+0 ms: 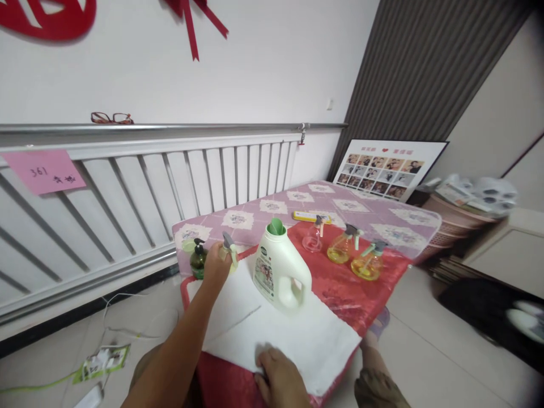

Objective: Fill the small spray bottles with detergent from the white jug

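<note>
My left hand reaches forward and is wrapped around a small spray bottle with a grey trigger at the far left of the table. A dark green pump bottle stands just left of it. My right hand rests with curled fingers on the near edge of a white towel. On the towel stands a big white detergent jug with a green cap. Further right on a red cloth stand a pink spray bottle and two yellow spray bottles.
A yellow flat object lies on the pink patterned tablecloth. White railing runs behind, with glasses on its top. A photo board leans at the back; baskets and clutter sit right. Cables and packets lie on the floor.
</note>
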Tool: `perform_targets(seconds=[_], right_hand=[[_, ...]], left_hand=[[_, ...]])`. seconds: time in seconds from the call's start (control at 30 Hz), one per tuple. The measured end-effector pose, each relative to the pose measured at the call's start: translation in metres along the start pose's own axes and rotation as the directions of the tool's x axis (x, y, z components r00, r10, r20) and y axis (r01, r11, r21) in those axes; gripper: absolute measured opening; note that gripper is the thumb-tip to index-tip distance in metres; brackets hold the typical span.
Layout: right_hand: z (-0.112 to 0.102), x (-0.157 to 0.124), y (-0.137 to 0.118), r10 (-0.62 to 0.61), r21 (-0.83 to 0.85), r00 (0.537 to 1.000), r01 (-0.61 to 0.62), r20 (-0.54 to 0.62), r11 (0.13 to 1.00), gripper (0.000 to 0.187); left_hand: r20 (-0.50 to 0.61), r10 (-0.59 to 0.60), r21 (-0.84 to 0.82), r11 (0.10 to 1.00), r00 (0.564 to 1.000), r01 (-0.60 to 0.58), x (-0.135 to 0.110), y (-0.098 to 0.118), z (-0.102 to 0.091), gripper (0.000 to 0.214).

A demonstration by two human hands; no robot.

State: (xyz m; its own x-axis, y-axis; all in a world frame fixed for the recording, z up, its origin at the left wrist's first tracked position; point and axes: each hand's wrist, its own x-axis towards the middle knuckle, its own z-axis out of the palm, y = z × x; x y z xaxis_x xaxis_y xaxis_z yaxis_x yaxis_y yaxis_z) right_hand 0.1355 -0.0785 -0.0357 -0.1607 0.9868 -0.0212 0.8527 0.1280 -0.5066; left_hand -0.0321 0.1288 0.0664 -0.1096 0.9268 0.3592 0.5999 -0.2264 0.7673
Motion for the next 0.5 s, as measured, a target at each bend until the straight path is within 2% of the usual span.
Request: perform_targets(seconds=[0.1, 0.2, 0.27, 0.33, 0.5], right_hand=[[-0.003, -0.001, -0.005, 0.014, 0.041, 1.0, -0.014, 0.002, 0.999, 0.021], [-0.006, -0.002, -0.008, 0.015, 0.08, 1.0, -0.015, -0.002, 0.997, 0.02], [-0.01, -0.004, -0.01, 0.006, 0.112, 1.0, -0.005, -0.005, 0.994, 0.02], [-0.016, -0.007, -0.009, -0.012, 0.146, 1.0, 0.012, -0.004, 0.989, 0.021], [-0.036, -0.014, 0.0, -0.046, 0.228, 0.998, 0.053, -0.035, 0.972, 0.015]], left_hand=[[0.053, 0.02, -0.063, 0.998, 0.998, -0.017, -0.04, 0.012, -0.02, 0.028], [0.206, 0.028, -0.227, 0.974, 0.978, 0.02, -0.086, 0.017, -0.028, 0.026], [0.287, -0.007, -0.261, 0.962, 0.958, 0.085, -0.113, 0.016, -0.024, 0.025], [0.311, -0.028, -0.271, 0.956, 0.95, 0.117, -0.132, 0.012, -0.016, 0.027], [0.324, -0.033, -0.341, 0.928, 0.946, 0.149, -0.153, 0.001, 0.0, 0.031]])
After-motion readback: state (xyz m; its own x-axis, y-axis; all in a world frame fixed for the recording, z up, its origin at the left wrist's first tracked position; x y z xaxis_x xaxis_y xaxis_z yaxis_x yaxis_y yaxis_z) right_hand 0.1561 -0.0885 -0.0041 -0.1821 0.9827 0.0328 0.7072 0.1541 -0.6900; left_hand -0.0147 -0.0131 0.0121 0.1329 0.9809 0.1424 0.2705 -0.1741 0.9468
